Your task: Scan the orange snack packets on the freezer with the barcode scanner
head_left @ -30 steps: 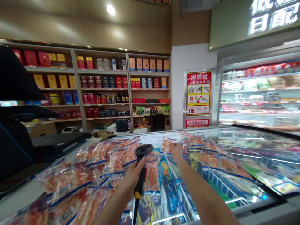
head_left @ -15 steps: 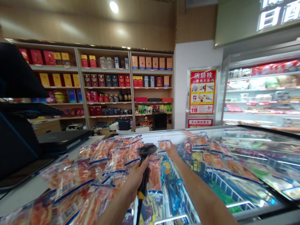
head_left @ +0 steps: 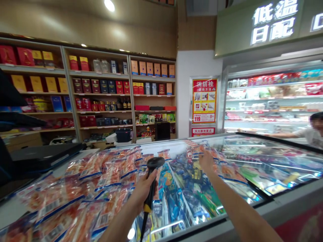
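Observation:
My left hand (head_left: pixel 143 191) is wrapped around the handle of a black barcode scanner (head_left: pixel 155 162) with a yellow patch low on the grip. Its cable hangs down toward the bottom edge. Under and left of it lie many clear packets of orange-pink food (head_left: pixel 111 171) with blue edges and barcode labels. My right hand (head_left: pixel 207 162) reaches out over the freezer, at similar orange packets (head_left: pixel 229 171) on its right side. Its fingers are turned away and slightly blurred, so their grip is hidden. A single packet (head_left: pixel 164 154) lies between the hands, farther back.
The chest freezer (head_left: pixel 174 143) has glass lids (head_left: pixel 252 148) and wire baskets holding blue, yellow and green bags (head_left: pixel 174 198). A dark till device (head_left: pixel 45 154) stands at left. Shelves of boxes (head_left: pixel 102 87) line the back. At far right, a person (head_left: pixel 314 134) extends an arm near the refrigerated shelves.
The view has turned to the right. My right hand has moved right, from beside the single packet to the packets on the right side. My left hand still holds the barcode scanner.

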Available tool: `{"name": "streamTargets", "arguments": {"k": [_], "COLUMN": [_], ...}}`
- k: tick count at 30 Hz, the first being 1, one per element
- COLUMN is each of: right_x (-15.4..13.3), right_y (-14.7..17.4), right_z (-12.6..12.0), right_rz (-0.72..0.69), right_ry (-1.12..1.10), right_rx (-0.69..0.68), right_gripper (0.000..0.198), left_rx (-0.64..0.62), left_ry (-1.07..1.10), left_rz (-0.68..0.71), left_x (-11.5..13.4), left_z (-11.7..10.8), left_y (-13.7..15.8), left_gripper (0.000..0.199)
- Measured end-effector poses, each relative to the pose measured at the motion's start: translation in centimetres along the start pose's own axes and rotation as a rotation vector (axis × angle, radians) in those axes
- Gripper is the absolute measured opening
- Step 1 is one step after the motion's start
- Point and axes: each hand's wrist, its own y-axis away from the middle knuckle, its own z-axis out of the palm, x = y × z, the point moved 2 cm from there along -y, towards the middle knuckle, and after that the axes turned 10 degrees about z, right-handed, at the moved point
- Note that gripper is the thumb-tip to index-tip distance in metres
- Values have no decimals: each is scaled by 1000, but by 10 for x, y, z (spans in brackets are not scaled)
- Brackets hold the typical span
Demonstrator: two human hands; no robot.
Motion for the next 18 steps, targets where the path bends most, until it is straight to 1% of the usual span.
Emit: {"name": "streamTargets", "arguments": {"k": [2, 3, 8, 11, 14, 18], "right_x": [10, 13, 21, 24, 29, 28], "right_y": [-10, -14, -32, -42, -51, -48], "right_z": [-4, -4, 6, 15, 22, 22], "right_rz": [46, 74, 258, 280, 283, 281], "right_ry": [-19, -35, -57, -30, -3, -28], "right_rx": [66, 68, -82, -112, -140, -125], "right_gripper": [36, 36, 43, 44, 38, 30], "left_rx": [16, 25, 46, 41, 55, 65], "left_ry": [-10, -19, -70, -90, -100, -109], "left_rz": [-5, -5, -26, -60, -73, -85], "left_x": [-1, -1, -7, -12, -13, -7], "left_z": [-1, -2, -12, -20, -26, -30], "left_y": [-3, -5, -16, -23, -26, -22], "left_gripper": [31, 31, 34, 36, 37, 36]}}
